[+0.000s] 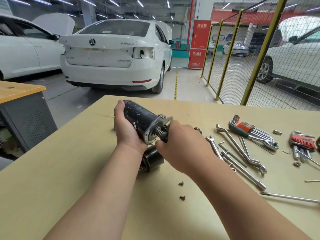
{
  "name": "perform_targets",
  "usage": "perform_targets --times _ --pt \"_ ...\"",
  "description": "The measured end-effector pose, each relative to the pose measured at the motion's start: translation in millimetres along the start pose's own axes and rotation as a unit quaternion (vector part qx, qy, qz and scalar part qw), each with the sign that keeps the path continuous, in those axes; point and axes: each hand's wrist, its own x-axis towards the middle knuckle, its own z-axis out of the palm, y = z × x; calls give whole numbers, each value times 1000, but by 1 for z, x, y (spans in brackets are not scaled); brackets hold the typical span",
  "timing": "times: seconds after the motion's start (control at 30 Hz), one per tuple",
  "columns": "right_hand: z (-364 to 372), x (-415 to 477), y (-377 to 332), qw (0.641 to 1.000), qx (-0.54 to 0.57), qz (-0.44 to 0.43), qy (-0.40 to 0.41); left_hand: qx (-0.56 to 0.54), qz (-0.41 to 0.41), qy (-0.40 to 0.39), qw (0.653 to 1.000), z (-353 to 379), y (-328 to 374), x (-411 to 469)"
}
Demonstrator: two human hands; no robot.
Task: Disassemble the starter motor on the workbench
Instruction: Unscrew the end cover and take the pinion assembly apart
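The starter motor is a black cylinder with a silver flange plate at its near end, held tilted above the workbench. My left hand grips the black body from the left side. My right hand grips the pinion gear and shaft sticking out of the flange. A second black cylinder part lies on the bench under my wrists, partly hidden. Two small screws lie loose on the bench near my right forearm.
Wrenches, hex key sets, a red hex key holder, a long rod and a nut lie to the right. A grey cabinet stands left. White cars and a yellow mesh fence lie beyond the bench.
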Motion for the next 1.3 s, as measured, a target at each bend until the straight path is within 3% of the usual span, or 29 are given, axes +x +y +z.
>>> perform_targets --times 0.33,0.5,0.6,0.73,0.97,1.07,1.1,1.13,1.2,1.23,1.3 --pt "-10 -11 3 999 44 -28 3 28 -37 -53 998 -6 -5 2" --pt "-27 -19 22 980 191 -24 -49 -27 -24 -167 985 -11 -4 -2" --pt "-33 -15 39 986 153 -67 -4 25 -10 -223 974 -11 -4 -5" --pt "-17 -16 35 983 119 -142 -7 58 4 -211 976 -6 -5 -8" --pt "-1 -18 24 986 27 -151 63 79 4 -167 983 -7 1 -8" --pt "0 -21 31 982 158 -78 66 75 47 -196 977 -10 8 -7" --pt "-2 -21 34 965 260 -7 32 74 52 -214 973 -10 9 -7" --pt "-4 -20 37 916 394 70 -40 73 51 -234 968 -10 10 -9" --pt "-4 -17 41 751 603 136 -233 86 51 -258 961 -8 7 -14" --pt "-3 -16 43 714 625 113 -295 100 50 -260 959 -7 4 -16" --pt "-1 -13 41 740 585 55 -327 125 44 -251 959 -4 -1 -19"
